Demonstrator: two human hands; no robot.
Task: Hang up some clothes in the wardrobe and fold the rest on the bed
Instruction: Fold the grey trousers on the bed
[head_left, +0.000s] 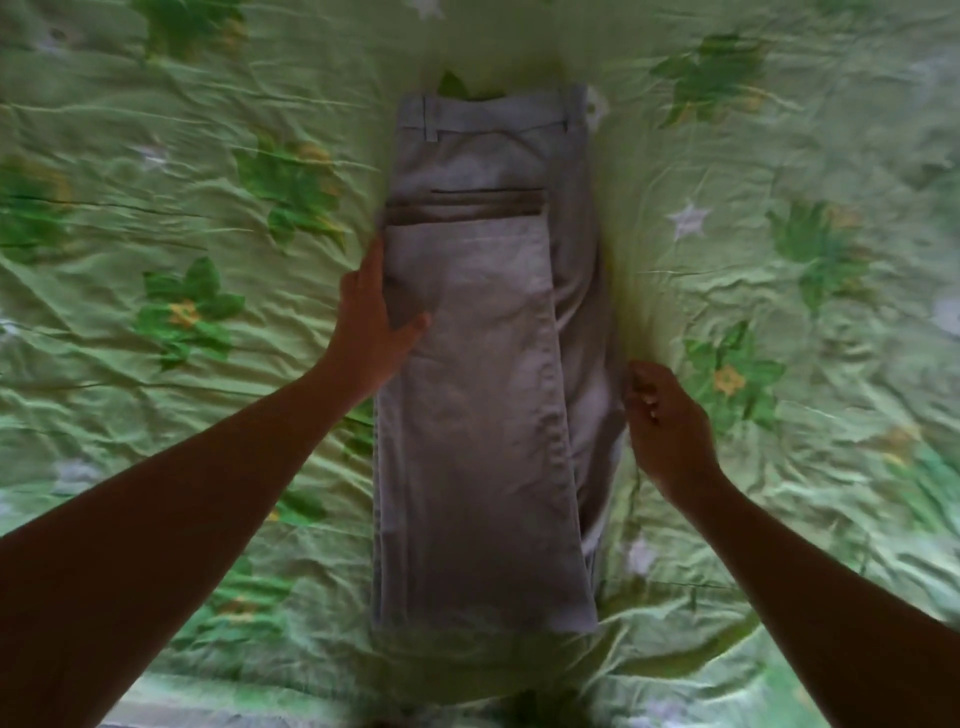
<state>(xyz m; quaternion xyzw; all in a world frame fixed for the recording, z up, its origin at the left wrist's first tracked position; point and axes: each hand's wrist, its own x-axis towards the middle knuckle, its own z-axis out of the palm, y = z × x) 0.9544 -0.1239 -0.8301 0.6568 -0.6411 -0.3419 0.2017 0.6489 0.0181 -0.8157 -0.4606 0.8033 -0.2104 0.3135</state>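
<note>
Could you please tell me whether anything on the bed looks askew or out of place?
Yes: the trousers are folded leg over leg, but unevenly; the under leg sticks out along the right edge. The bedspread beneath is heavily wrinkled.

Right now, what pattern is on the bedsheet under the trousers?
The bedsheet is light green with darker leaves, yellow flowers and pale stars; head view.

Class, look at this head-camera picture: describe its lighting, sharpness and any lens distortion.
Head view: dim, greenish light leaves the left forearm and right forearm almost silhouetted. Head view: soft blur throughout, worst on the bedspread near the edges; the trousers in the middle are clearest. Head view: wide-angle stretching swells both forearms towards the lower corners.
</note>
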